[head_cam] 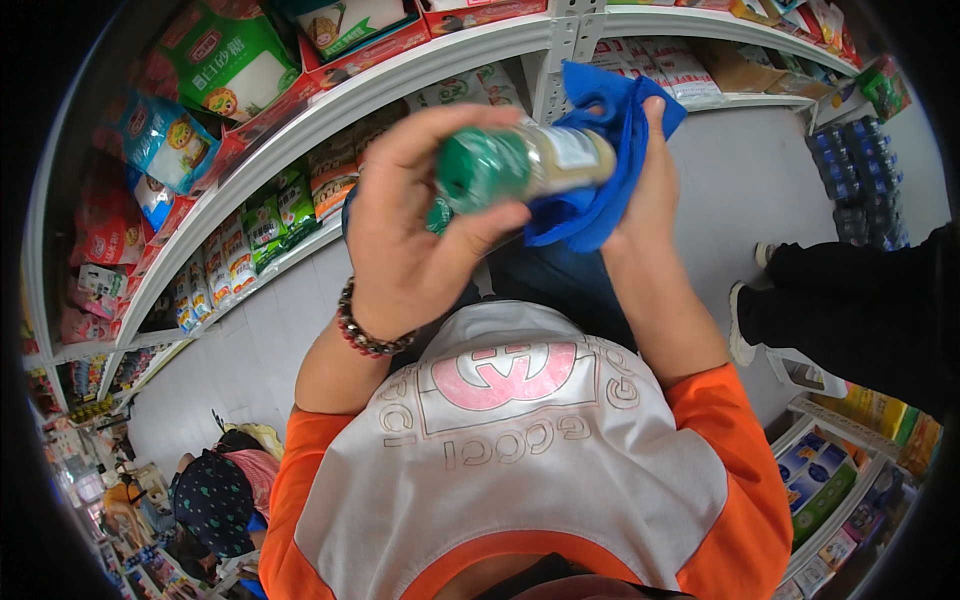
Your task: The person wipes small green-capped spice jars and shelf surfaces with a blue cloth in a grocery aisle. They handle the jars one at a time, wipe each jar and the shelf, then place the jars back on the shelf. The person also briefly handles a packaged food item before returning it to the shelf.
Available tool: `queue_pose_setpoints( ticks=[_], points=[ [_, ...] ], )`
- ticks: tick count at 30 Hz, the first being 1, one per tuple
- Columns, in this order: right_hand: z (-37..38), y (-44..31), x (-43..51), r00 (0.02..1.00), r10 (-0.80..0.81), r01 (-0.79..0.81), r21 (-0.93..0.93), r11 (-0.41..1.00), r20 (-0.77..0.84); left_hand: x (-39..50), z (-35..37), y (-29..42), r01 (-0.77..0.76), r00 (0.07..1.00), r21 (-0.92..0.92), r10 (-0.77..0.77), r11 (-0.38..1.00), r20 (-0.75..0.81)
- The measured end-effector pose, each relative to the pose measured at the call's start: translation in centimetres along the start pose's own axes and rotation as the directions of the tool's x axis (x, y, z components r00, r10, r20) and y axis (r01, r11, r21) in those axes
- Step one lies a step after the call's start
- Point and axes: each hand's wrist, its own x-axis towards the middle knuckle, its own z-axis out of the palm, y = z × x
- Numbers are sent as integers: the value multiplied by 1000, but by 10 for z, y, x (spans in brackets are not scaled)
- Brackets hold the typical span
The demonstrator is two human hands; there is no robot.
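My left hand (401,225), with a beaded bracelet at the wrist, grips a small bottle (574,156) by its capped end. The green cap (480,169) faces me under clear wrap, slightly blurred. Pale tan contents show around a whitish label. A blue cloth (592,217) is bunched around the bottle's far end, held in my right hand (652,187) with the thumb up along its edge. The cloth hides the bottle's base and most of my right fingers. Part of another round green piece (439,216) shows beneath the cap, mostly hidden by my left hand.
White metal shelving (300,112) curves ahead and left, stocked with bagged sugar (232,67) and other packets. At the right stand wrapped packs of dark bottles (855,180) and a person in black trousers (840,300). Another person (217,495) bends down at lower left.
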Motion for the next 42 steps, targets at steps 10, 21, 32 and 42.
queue_pose_setpoints(
  ticks=[10, 21, 32, 42],
  points=[
    [-42, -39, 25, 976, -186, 192, 39, 981, -116, 8, -23, -46, 159, 976, 507, -213, 847, 50],
    [-54, -45, 27, 981, -169, 172, 23, 985, -98, 13, -20, -33, 67, 963, 735, -237, 674, 130],
    [-54, -41, 22, 985, -140, 145, 46, 988, -104, 4, -16, -61, 44, 866, 810, -426, 585, 260],
    [-54, -38, 22, 981, -138, 146, 43, 988, -138, 4, -15, -61, -40, 886, 810, -354, 585, 300]
  ],
)
